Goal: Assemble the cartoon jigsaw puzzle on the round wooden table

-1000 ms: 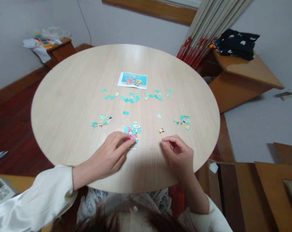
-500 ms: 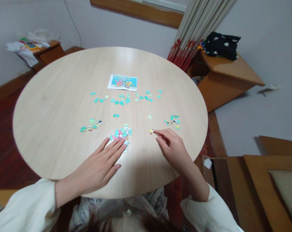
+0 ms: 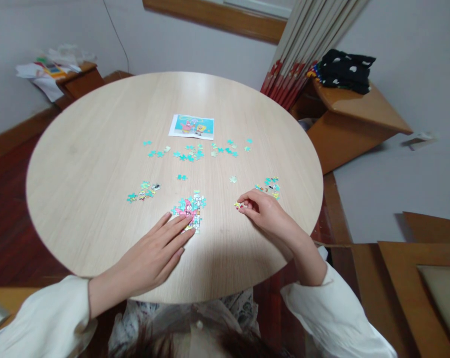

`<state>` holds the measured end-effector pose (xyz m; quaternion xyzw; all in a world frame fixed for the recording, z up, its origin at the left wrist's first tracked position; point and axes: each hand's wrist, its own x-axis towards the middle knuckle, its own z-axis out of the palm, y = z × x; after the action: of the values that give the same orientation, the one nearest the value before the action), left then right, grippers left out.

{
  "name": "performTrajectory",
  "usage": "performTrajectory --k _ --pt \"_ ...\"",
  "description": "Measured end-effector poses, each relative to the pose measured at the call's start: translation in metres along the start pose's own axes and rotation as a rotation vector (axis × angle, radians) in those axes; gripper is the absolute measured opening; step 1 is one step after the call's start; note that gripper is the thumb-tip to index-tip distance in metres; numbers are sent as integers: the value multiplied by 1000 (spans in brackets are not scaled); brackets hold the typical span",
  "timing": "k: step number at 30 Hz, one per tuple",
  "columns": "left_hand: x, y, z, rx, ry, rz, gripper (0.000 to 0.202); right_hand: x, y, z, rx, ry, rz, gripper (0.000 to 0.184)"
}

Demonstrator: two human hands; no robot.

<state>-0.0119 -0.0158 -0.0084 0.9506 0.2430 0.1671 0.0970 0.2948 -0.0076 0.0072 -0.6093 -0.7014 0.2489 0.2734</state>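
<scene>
My left hand (image 3: 154,256) lies flat, its fingers stretched over the lower left of a joined section of jigsaw puzzle (image 3: 197,201). A pink starfish figure and a pale face show on that section. To the right, my right hand (image 3: 264,211) pinches a small yellow, white and red puzzle piece (image 3: 238,205) between thumb and fingertips, at the tabletop. Whether the piece is lifted I cannot tell. Beyond my right hand lies a cluster of loose pieces (image 3: 272,185), partly hidden by it. Another loose cluster (image 3: 145,190) is left of the joined section.
A printed reference picture (image 3: 193,127) rests farther back on the round wooden table (image 3: 98,149). Several teal pieces (image 3: 187,155) are spread in front of it. One pale piece (image 3: 233,179) and a teal piece (image 3: 182,177) lie nearer. A wooden cabinet (image 3: 359,124) stands beyond the right edge.
My right hand has closed more around the small piece and its wrist has swung up. My left hand stays on the joined section. The view has shifted slightly.
</scene>
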Motion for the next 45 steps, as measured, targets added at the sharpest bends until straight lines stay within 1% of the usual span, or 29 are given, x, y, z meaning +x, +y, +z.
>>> performTrajectory --k 3,7,12,16,26,32,39,45 --pt "0 0 0 0 -5 2 42 0 -3 -1 26 5 39 8" --pt "1 0 -1 22 -3 10 40 -1 -3 0 86 44 72 20" --pt "1 1 -1 26 6 15 40 -6 7 2 262 155 132 32" --pt "0 0 -1 2 9 8 41 -9 12 4 294 221 122 33" --pt "-1 0 1 -30 11 -4 47 -10 8 4 289 226 109 35" --pt "-1 -1 0 -9 9 14 47 -10 6 5 287 233 110 31" --pt "-1 -1 0 -32 -8 -5 47 -11 4 5 278 235 95 32" --pt "-1 0 -2 -31 -15 8 45 -11 5 6 283 245 86 32"
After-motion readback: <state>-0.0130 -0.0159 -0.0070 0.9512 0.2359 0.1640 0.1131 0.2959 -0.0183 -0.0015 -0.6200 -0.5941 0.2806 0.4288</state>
